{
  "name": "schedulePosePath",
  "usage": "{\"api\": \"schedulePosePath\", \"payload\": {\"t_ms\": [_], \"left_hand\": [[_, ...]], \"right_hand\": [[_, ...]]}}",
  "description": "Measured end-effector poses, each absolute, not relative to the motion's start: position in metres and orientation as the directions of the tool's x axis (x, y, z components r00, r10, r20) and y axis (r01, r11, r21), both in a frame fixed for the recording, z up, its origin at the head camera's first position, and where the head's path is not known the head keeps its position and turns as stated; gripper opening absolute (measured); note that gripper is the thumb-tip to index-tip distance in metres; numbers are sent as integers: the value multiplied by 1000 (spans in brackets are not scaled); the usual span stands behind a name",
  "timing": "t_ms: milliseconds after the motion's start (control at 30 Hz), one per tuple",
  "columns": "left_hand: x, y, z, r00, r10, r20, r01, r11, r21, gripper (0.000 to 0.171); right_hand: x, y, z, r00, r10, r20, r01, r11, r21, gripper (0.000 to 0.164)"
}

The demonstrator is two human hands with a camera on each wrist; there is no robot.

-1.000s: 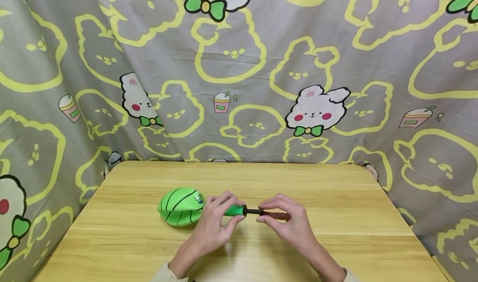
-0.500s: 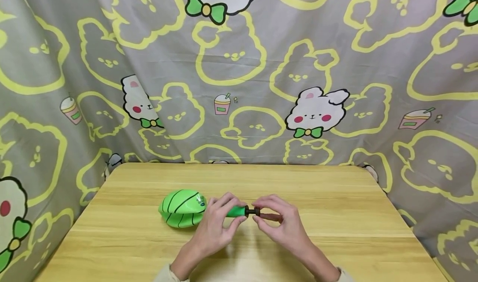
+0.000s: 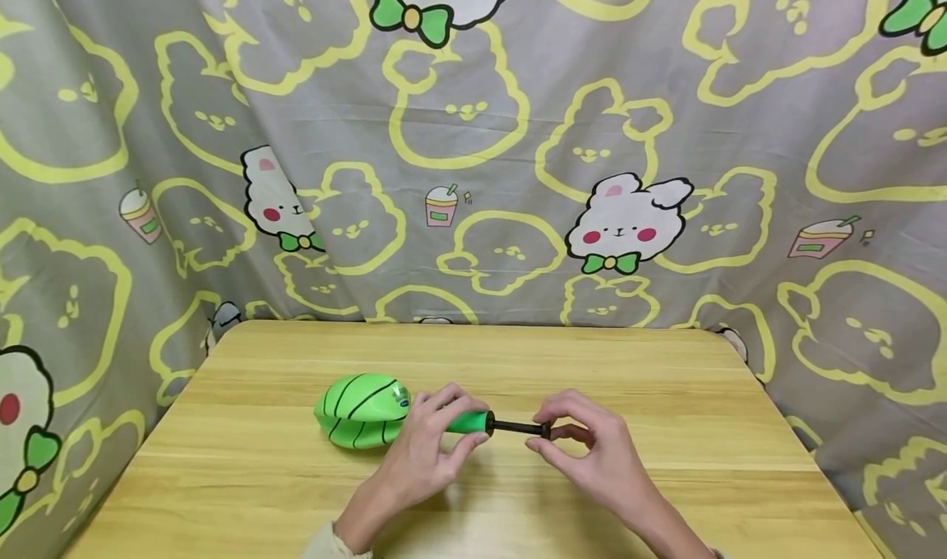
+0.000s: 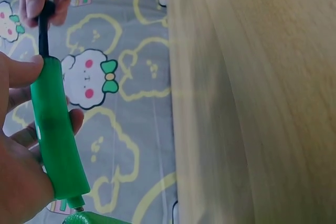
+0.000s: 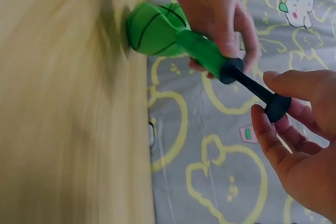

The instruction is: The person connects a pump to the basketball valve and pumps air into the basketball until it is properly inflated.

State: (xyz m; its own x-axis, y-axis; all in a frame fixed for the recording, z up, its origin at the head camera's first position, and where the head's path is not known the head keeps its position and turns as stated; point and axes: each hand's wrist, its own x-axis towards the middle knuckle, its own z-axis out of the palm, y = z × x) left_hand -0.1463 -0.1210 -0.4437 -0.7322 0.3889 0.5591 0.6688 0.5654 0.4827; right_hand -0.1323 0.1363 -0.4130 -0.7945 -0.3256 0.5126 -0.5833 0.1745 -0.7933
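A small green hand pump (image 3: pixel 466 422) lies across my left hand (image 3: pixel 423 444), whose fingers and thumb grip its barrel. In the left wrist view, the barrel's lower end (image 4: pixel 76 201) meets the green ball (image 4: pixel 102 219). That ball (image 3: pixel 360 411) is slack and dented, with black lines, and sits left of the left hand. The pump's black plunger rod (image 3: pixel 518 427) is drawn well out to the right. At its flat black end, my right hand (image 3: pixel 602 452) pinches the knob (image 5: pixel 277 108) between thumb and fingers.
Both hands work over a light wood table (image 3: pixel 666 378). Behind it and at the sides hangs a grey curtain (image 3: pixel 488 173) printed with yellow outlines and white rabbits.
The right hand first pushed the plunger in toward the barrel, then drew it out to the right, farther than before. The left hand and the ball stay about where they were.
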Motion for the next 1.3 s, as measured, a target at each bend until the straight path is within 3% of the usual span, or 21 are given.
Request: {"api": "schedulePosePath", "payload": {"t_ms": [533, 800, 1300], "left_hand": [[-150, -122, -447, -685, 373, 626, 698, 584, 414, 25], [-153, -122, -447, -665, 359, 655, 699, 607, 377, 24], [-152, -123, -447, -678, 359, 642, 687, 621, 378, 25]], "right_hand": [[-128, 182, -401, -814, -349, 464, -531, 123, -839, 34], [-133, 171, -412, -830, -299, 470, -512, 76, -856, 33], [-148, 129, -425, -799, -293, 525, -550, 2, -835, 29]]}}
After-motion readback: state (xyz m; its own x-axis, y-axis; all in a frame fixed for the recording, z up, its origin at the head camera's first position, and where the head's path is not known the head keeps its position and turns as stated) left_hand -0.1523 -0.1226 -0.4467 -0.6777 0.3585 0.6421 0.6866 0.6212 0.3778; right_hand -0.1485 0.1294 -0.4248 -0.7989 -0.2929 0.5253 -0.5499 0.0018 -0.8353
